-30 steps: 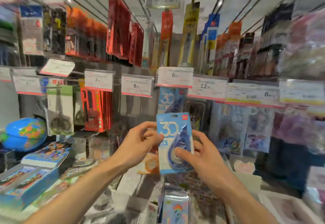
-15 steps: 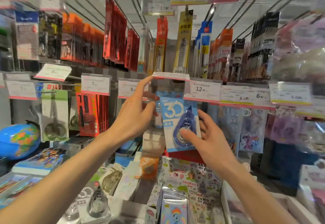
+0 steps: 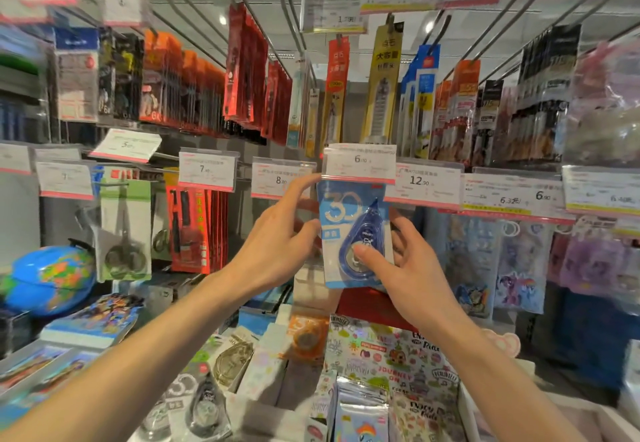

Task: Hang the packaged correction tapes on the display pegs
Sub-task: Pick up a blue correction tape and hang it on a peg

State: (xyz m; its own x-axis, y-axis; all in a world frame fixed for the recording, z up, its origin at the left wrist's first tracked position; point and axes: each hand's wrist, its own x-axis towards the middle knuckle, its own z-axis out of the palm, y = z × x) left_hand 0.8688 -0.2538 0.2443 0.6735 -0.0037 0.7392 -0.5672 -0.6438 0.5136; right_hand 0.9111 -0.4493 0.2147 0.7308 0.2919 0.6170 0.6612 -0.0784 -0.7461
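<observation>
Fingers of the right hand (image 3: 407,268) pinch the blue pack (image 3: 355,233): the thumb presses its front on the round tape case, and the other fingers curl behind its right edge. Left hand (image 3: 277,244) fingers are spread a little, touching the pack's left edge, with the pointer finger reaching up to its top corner. The pack stands upright, long side up and down. The drop-shaped tape inside points its tip up and to the right. The pack's top sits just under the price tag (image 3: 360,163) marked 6. Lower and closer lie sticker packs (image 3: 381,365) and one more tape pack (image 3: 204,403). A globe (image 3: 48,278) sits far left.
</observation>
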